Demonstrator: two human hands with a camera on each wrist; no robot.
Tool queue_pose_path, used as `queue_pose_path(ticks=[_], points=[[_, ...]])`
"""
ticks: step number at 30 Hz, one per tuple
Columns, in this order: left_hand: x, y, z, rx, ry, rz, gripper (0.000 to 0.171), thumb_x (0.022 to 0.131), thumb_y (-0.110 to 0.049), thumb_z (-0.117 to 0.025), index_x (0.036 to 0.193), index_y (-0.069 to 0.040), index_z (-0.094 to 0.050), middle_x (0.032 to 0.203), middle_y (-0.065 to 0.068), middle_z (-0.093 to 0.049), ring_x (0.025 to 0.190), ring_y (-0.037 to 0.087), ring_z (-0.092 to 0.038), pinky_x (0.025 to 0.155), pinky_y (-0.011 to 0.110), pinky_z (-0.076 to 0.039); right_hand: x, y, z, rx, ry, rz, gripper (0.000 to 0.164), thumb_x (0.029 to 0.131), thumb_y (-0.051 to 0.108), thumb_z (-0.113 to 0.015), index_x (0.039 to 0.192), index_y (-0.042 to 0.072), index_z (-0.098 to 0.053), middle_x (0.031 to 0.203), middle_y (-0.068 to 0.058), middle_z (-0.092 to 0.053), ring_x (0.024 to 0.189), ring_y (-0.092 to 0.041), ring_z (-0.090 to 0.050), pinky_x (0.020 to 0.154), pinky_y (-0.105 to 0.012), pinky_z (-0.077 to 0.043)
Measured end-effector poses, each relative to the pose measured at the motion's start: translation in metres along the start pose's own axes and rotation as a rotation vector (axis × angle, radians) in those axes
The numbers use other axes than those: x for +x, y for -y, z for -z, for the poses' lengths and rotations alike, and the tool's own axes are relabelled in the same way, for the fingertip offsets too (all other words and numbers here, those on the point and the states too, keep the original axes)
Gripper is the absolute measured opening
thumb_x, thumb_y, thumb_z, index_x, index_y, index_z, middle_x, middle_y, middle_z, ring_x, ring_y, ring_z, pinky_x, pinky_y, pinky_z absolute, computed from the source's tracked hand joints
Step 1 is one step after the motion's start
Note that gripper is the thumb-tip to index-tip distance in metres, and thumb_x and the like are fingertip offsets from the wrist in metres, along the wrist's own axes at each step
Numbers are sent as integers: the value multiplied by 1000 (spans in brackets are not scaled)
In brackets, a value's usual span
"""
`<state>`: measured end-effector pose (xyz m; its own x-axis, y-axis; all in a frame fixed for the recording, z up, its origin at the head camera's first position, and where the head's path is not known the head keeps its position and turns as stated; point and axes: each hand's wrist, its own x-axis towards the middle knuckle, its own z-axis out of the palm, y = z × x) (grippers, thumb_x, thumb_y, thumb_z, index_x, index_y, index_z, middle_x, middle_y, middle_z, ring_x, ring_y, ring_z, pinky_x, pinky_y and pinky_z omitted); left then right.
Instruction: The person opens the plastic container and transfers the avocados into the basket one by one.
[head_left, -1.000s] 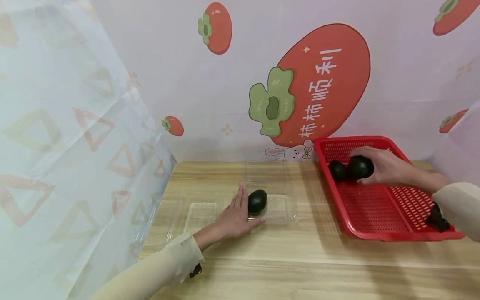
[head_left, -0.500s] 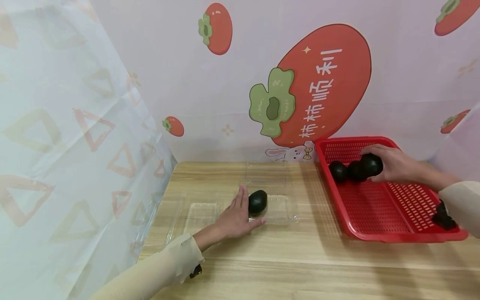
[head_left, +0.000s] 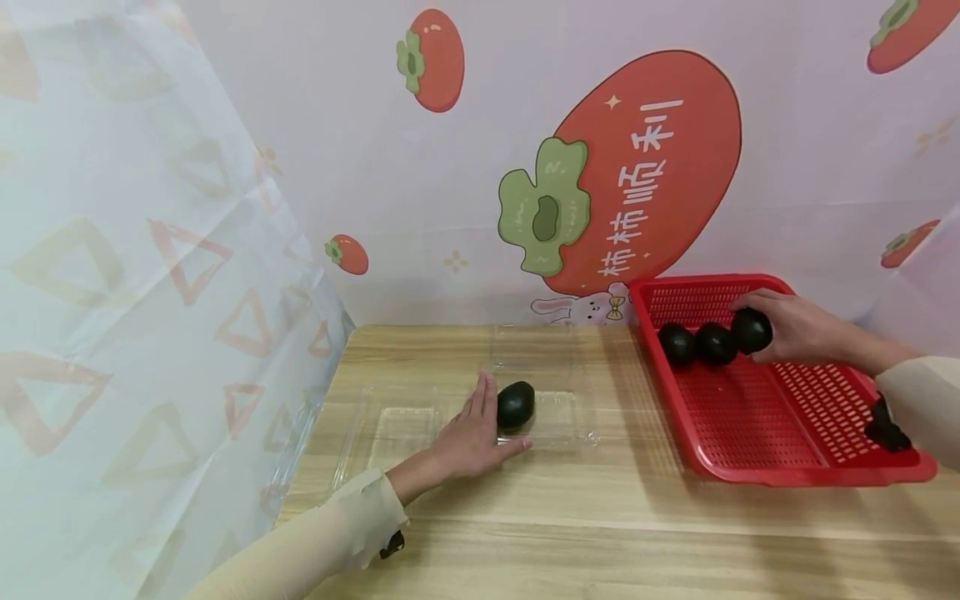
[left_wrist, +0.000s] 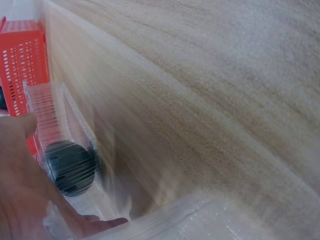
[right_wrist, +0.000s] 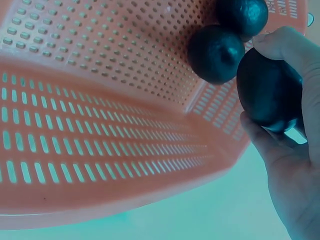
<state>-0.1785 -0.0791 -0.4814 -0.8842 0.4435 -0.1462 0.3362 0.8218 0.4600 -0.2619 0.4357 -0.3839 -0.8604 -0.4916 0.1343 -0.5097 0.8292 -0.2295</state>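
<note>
My right hand (head_left: 798, 329) grips a dark avocado (head_left: 752, 331) between thumb and fingers over the far part of the red basket (head_left: 693, 450). To its left, two more avocados lie side by side inside, one in the middle (head_left: 716, 343) and one by the left wall (head_left: 677, 343). On the left, my left hand (head_left: 467, 437) rests with straight fingers at the side of a clear plastic container (head_left: 555, 417). One avocado (head_left: 516, 405) sits in that container, seen through its ribbed wall in the left wrist view.
Another clear plastic container (head_left: 393, 425) lies to the left, partly behind the left forearm. The wooden table (head_left: 585, 525) meets a printed backdrop (head_left: 420, 183) at its far edge. A similar sheet (head_left: 150, 275) hangs along the left.
My right hand has moved right across the basket with the avocado it grips, and the middle avocado has come into view. The left hand has stayed still.
</note>
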Motion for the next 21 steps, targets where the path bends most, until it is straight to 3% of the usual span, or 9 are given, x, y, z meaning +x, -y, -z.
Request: queue_pose_path(ticks=[4,11,16,21], points=[[0,0,1,-1,0,-8,114,101,-67,-58,168,2,4,176,22,7,159,46,-20,118,59,-38,0,-4,1,-6,28,-30,74,64,12,-100,127,-3,-66,126,-24,-65,106,-37,-64,81,-57,-60],[0,1,-2,-5,2,7,115,101,-67,-58,168,0,7,177,20,9,159,46,-19,118,60,-39,1,-9,1,-39,55,-24,71,65,11,-98,126,-5,-66,123,-23,-66,101,-31,-64,79,-50,-59],[0,0,-2,-1,-5,5,115,100,-67,-58,168,0,5,177,21,7,159,46,-20,117,59,-39,2,-16,0,-50,99,-53,72,68,11,-97,128,-9,-63,126,-28,-64,103,-37,-65,84,-60,-57],[-1,0,-1,6,-1,6,115,100,-67,-58,168,1,6,176,21,8,158,47,-20,118,59,-39,2,-21,-2,-38,116,-66,70,69,10,-95,128,-10,-62,125,-27,-64,101,-35,-65,82,-56,-57]])
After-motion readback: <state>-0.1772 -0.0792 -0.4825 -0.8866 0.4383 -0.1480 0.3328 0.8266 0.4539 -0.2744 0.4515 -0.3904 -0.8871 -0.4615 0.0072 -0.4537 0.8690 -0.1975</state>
